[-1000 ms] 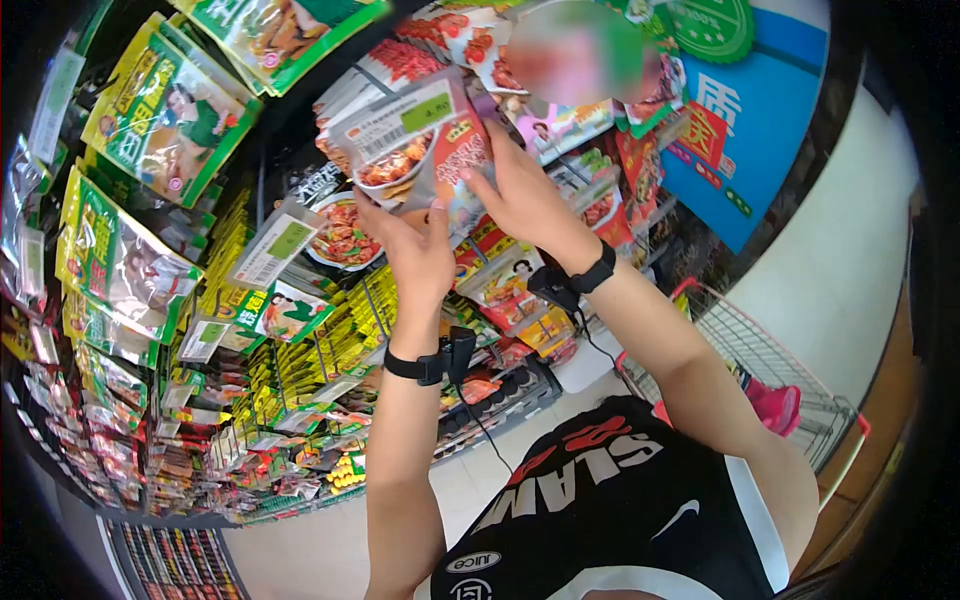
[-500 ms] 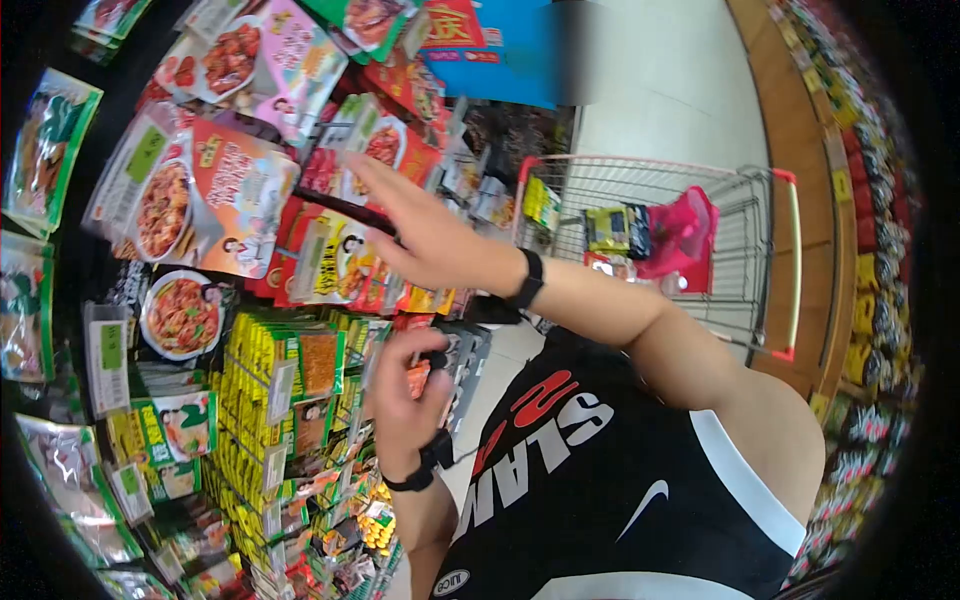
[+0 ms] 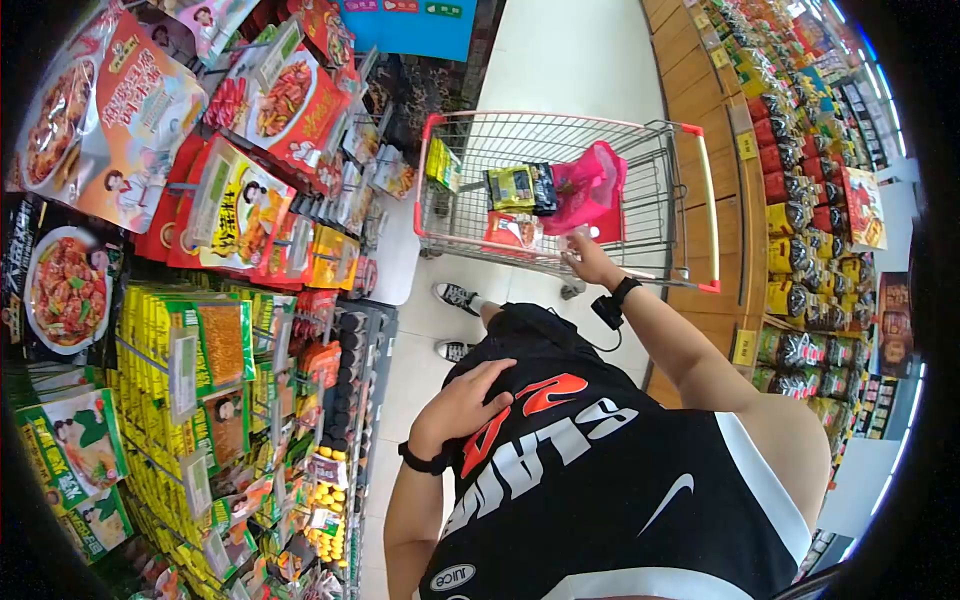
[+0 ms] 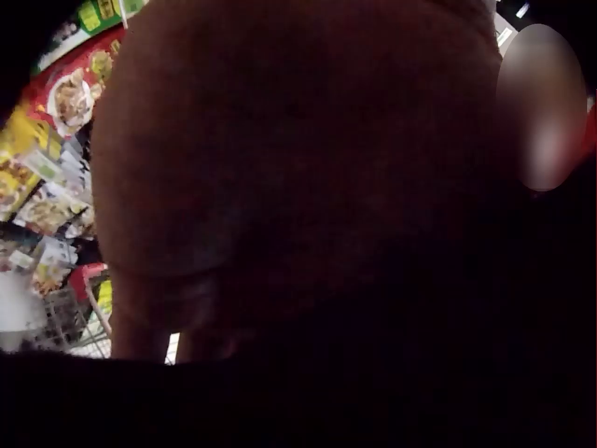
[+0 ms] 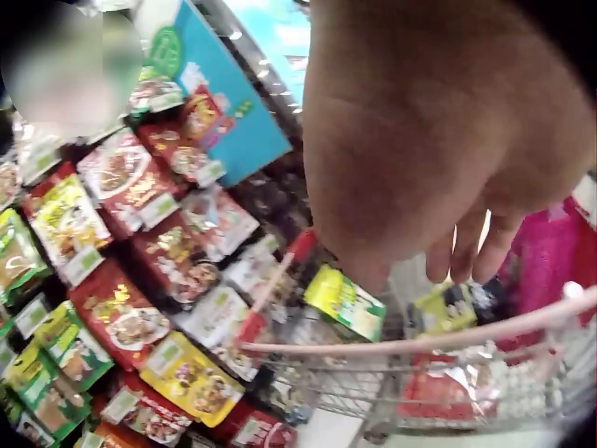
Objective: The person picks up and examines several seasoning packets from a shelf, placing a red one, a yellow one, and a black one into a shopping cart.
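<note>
Fingers loosely extended, my right hand (image 3: 590, 258) reaches over the near side of the shopping cart (image 3: 706, 205), close beside a bright pink bag (image 3: 592, 185). Its fingers point down over the cart in the right wrist view, with nothing seen between them. My left hand (image 3: 462, 405) lies against the front of the black jersey (image 3: 600, 480), fingers outstretched. Inside the cart are a yellow-and-black packet (image 3: 515, 190), a red-and-white packet (image 3: 513, 231) and a yellow-green packet (image 3: 441, 165). The left wrist view is mostly dark, filled by the hand.
Hanging seasoning packets (image 3: 225, 340) crowd the rack on the left, including a pink-and-orange pouch (image 3: 140, 120). To the right, a wooden-fronted shelf (image 3: 700, 90) carries rows of bagged goods. Pale floor (image 3: 560, 60) runs beyond the cart.
Both hands have left the pink-and-orange pouch, which hangs on the rack. The right hand moved over to the cart, the left back to the jersey. The head view has turned toward the cart.
</note>
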Demonstrator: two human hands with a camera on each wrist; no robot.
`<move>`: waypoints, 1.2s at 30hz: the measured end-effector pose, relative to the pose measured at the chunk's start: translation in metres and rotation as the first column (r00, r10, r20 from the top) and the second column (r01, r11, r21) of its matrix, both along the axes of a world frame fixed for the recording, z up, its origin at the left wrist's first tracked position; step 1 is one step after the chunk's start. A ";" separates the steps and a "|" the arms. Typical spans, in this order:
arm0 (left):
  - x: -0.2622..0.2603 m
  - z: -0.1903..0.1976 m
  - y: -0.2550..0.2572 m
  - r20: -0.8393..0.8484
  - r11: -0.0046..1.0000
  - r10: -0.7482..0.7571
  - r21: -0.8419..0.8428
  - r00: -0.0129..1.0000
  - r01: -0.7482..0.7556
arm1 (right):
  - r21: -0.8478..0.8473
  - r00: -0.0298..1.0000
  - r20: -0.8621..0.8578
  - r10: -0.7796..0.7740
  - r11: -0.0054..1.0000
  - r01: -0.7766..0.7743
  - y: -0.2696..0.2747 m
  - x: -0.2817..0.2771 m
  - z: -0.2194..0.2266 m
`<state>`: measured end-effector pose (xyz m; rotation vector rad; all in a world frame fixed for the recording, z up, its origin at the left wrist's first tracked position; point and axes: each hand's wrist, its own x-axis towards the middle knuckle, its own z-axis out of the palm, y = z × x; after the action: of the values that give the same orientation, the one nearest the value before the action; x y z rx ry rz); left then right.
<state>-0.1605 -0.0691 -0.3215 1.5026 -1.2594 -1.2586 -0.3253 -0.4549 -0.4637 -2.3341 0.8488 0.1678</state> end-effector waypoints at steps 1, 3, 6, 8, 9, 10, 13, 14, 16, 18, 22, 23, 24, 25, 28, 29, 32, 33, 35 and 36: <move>-0.001 0.000 -0.003 0.001 1.000 -0.028 -0.003 1.000 0.028 | 0.023 0.992 -0.059 -0.115 0.993 0.116 -0.007 -0.016 -0.015; 0.002 0.004 -0.009 0.015 0.997 -0.080 -0.005 0.997 0.080 | 0.079 0.976 -0.062 -0.207 0.974 0.211 -0.027 -0.045 -0.057; 0.003 0.006 -0.007 0.031 0.992 -0.128 -0.002 0.991 0.128 | 0.079 0.954 -0.262 -0.143 0.982 0.169 -0.061 -0.045 -0.065; 0.001 0.014 -0.005 0.025 0.994 -0.104 0.049 0.994 0.102 | 0.076 0.933 -0.350 -0.085 0.990 0.119 -0.087 -0.030 -0.076; 0.000 0.017 -0.007 0.022 0.994 -0.087 0.070 0.996 0.085 | 0.080 0.935 -0.348 -0.073 0.991 0.107 -0.099 -0.024 -0.088; -0.002 0.016 -0.008 0.001 0.992 -0.055 0.111 0.998 0.055 | -0.046 0.945 -0.285 0.158 0.983 -0.178 -0.102 -0.011 -0.084; -0.024 -0.009 -0.005 -0.085 0.981 0.095 0.179 0.992 -0.079 | 0.073 0.947 -0.279 0.158 0.987 -0.143 -0.134 0.028 -0.148; -0.031 -0.016 -0.006 -0.078 0.978 0.117 0.182 0.990 -0.102 | 0.095 0.938 -0.296 0.181 0.983 -0.160 -0.128 0.047 -0.146; -0.038 -0.017 -0.016 -0.155 0.969 0.152 0.216 0.976 -0.116 | 0.109 0.887 -0.212 0.410 0.912 -0.396 -0.130 0.073 -0.155; -0.044 -0.021 -0.031 -0.256 0.959 0.191 0.256 0.948 -0.124 | 0.294 0.920 -0.241 0.311 0.926 -0.236 -0.127 0.084 -0.172; -0.059 -0.046 -0.060 -0.409 0.933 0.271 0.335 0.871 -0.132 | 0.187 0.579 -0.382 0.720 0.674 -0.715 -0.169 0.082 -0.316; -0.061 -0.050 -0.068 -0.422 0.923 0.300 0.355 0.856 -0.149 | 0.035 0.168 -0.477 0.863 0.210 -0.977 -0.182 0.079 -0.358; -0.062 -0.049 -0.076 -0.437 0.913 0.325 0.377 0.839 -0.158 | 0.178 0.167 -0.438 0.883 0.267 -0.947 -0.184 0.088 -0.342; -0.064 -0.047 -0.082 -0.458 0.903 0.346 0.400 0.819 -0.158 | 0.170 0.189 -0.092 0.978 0.203 -0.964 -0.222 0.060 -0.395; -0.076 -0.049 -0.101 -0.467 0.884 0.370 0.443 0.803 -0.150 | 0.759 0.513 0.165 0.843 0.224 -0.612 -0.243 0.030 -0.437; -0.077 -0.050 -0.107 -0.456 0.880 0.375 0.449 0.807 -0.156 | 0.893 0.866 -0.348 0.359 0.408 0.190 -0.215 0.048 -0.370; -0.078 -0.055 -0.123 -0.456 0.855 0.422 0.487 0.783 -0.178 | 0.564 0.642 -0.764 -0.067 0.415 0.714 -0.155 0.079 -0.350; -0.081 -0.052 -0.125 -0.454 0.849 0.428 0.497 0.782 -0.176 | 0.446 0.537 -0.828 -0.164 0.388 0.806 -0.142 0.079 -0.346; -0.079 -0.046 -0.134 -0.484 0.826 0.454 0.544 0.748 -0.149 | 0.774 0.805 -0.415 0.423 0.629 0.069 -0.143 0.062 -0.343; -0.080 -0.046 -0.135 -0.490 0.824 0.468 0.544 0.735 -0.162 | 0.725 0.782 -0.173 0.598 0.615 -0.310 -0.144 0.054 -0.342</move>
<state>-0.2406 -0.2037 -0.3678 1.3712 -0.2420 -1.6896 -0.2717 -0.5989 -0.8060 -1.7676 0.2279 1.0441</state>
